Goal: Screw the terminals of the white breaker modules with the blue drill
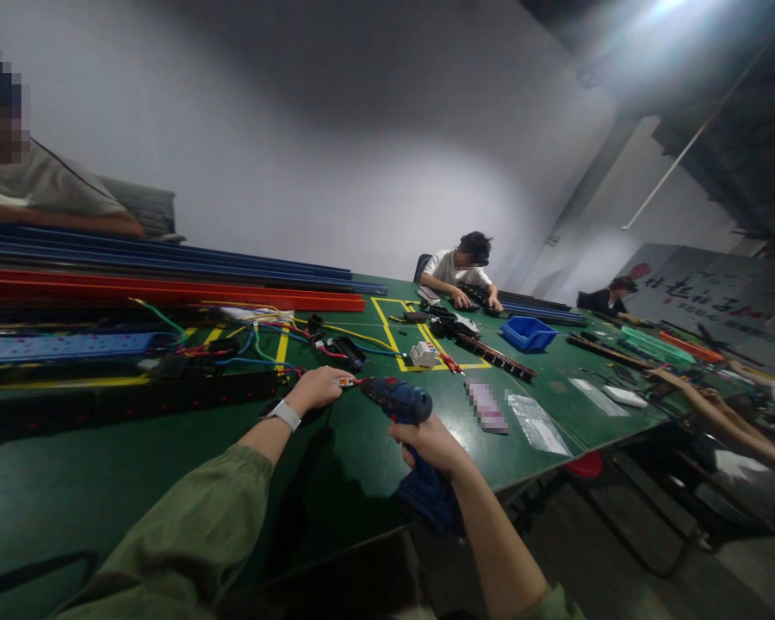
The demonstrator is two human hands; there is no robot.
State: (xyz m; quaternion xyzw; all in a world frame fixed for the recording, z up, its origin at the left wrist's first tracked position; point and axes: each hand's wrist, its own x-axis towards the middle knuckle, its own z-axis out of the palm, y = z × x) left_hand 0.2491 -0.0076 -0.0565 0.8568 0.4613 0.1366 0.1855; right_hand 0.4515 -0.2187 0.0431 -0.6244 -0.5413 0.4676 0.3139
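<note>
A long dark-green worktable (336, 482) marked with yellow tape lines (387, 331) runs from 7 o'clock toward 2 o'clock. It stands in a dim room with a plain grey wall (310, 155) behind it and a lettered board (716, 293) at 3 o'clock.

Along the table's edge at 9 o'clock lie one long red metal rail (168, 293) and a stack of dark blue rails (168, 258), too close together to count. Beside them lies a tangle of green, yellow, red and blue wires (251, 340). There is one blue plastic bin (528, 333) at 2 o'clock, one white breaker block (424, 354) near the centre, and two clear plastic packets (539, 424) at 3 o'clock. Three other people sit at the table: one at 10 o'clock (45, 185), one at the far end (458, 267) and one further right (610, 297). A bare forearm (703, 413) also reaches in at 3 o'clock.

The left hand (316, 386) has a white wristband (285, 415) and a green sleeve. It lies on the table at the centre, with its fingers pinched shut on a small orange-and-white connector (344, 380). The right hand (432, 443), at 5 o'clock from it, is wrapped tightly round the grip of a blue cordless drill (400, 400). The drill's nose points toward 9 o'clock, and its tip meets the connector just above the tabletop.
</note>
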